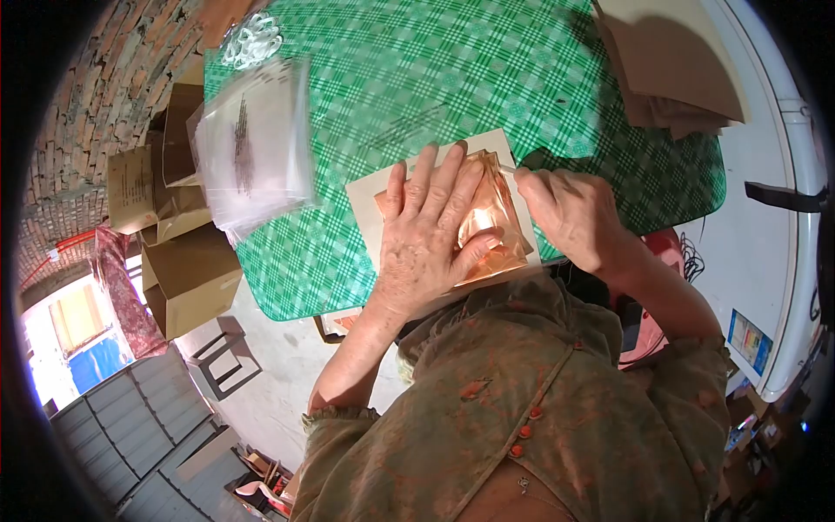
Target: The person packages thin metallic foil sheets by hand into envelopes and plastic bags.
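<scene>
Brown cardboard boxes (193, 283), open, beside the bench. Small white loops (252, 41), heaped at the bench's far left corner. Clear plastic sleeves (257, 143), flat stack, overhanging the left edge. Bench (391, 78), covered in green-and-white plaid. Pale square board (365, 204), near the bench's front edge. Left hand (426, 217), grip released, fingers spread flat on shiny copper-coloured sheets (494, 213), which lie on the board. Right hand (570, 209), fingers curled by the sheets' right corner; whether its grip holds anything cannot be told. Brown cardboard sheets (670, 61), stacked far right.

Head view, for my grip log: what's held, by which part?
Left hand lies flat on shiny copper-coloured foil, not gripping; right hand: cannot tell.
</scene>
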The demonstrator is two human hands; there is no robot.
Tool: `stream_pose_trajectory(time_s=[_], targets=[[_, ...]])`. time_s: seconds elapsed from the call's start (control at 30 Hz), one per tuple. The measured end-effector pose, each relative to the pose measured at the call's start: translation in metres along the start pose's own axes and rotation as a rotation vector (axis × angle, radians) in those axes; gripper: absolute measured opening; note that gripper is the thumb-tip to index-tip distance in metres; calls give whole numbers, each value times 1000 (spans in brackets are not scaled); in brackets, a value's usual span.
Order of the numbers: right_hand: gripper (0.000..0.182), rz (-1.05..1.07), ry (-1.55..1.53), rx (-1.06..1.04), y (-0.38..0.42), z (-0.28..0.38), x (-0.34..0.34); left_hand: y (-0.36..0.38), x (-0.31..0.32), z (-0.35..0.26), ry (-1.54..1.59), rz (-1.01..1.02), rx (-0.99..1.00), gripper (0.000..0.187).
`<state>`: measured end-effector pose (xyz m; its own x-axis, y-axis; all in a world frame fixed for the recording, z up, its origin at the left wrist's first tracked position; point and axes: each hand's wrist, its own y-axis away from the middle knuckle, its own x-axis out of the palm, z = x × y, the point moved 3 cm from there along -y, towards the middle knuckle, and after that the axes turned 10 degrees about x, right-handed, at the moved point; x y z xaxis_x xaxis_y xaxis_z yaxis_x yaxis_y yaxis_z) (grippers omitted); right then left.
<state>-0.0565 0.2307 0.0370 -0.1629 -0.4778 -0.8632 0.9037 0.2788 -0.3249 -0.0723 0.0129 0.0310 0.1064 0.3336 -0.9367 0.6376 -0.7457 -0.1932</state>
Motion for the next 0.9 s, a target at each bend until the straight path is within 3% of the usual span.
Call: stream_pose_trajectory(time_s=[0.9], targets=[[27,18,25,14,-15,11,-11,1,1,2,-40,50,6,86]])
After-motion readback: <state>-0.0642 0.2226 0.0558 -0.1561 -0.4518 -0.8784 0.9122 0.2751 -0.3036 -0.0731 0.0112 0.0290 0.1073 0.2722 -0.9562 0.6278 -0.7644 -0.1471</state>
